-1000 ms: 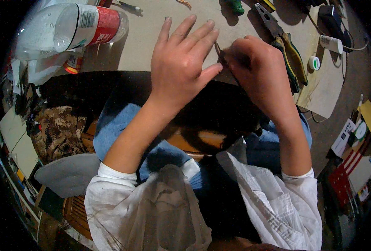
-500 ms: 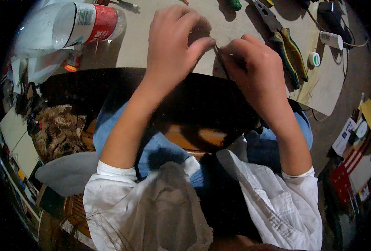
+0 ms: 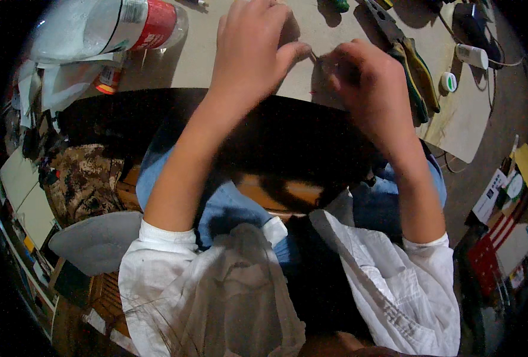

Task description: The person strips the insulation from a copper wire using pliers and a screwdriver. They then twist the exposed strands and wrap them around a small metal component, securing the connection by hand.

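Note:
My left hand (image 3: pixel 253 50) curls its fingers over the pale tabletop (image 3: pixel 204 59), thumb tip beside a thin wire-like piece (image 3: pixel 314 58); whether it grips that piece is hidden and blurred. My right hand (image 3: pixel 368 80), closed in a pinch, is at the other end of the piece. Pliers (image 3: pixel 409 71) with yellow and dark handles lie right of it, and a small green object (image 3: pixel 340 6) lies beyond both hands.
A clear plastic bottle with red label (image 3: pixel 103 30) lies at the left over crumpled bags (image 3: pixel 67 83). At the right are a white cylinder (image 3: pixel 472 56), a white-and-green cap (image 3: pixel 449 82), a black charger (image 3: pixel 472 24) and cables. My lap is below the table's edge.
My left hand has moved up and away from me, and its fingers, spread earlier, are now curled. My right hand has shifted slightly away from me, still pinched.

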Available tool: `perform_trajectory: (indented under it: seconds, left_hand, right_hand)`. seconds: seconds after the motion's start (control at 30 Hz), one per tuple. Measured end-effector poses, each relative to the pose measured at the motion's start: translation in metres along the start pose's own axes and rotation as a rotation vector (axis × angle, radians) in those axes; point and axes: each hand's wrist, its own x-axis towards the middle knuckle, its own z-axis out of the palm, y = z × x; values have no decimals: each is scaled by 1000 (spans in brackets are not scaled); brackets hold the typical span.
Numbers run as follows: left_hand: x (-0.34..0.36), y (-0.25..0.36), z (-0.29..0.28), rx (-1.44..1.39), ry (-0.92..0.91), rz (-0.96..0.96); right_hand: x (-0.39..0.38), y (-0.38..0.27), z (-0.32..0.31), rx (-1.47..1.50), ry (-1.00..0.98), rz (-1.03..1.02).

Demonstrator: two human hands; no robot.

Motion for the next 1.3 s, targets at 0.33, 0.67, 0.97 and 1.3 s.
perform_trajectory:
  seconds: [0.33,0.67,0.97,1.3]
  left_hand:
    - [21,-30,5,37,40,-10]
    - [25,-37,16,91,-4,-132]
    - [25,-25,13,91,-9,-184]
    - [28,-29,11,76,-51,-194]
  right_hand:
    - [40,11,11,-217,48,-19]
    - [41,13,23,-308,163,28]
    - [46,7,17,-371,103,-19]
    - [39,9,18,-314,101,-108]
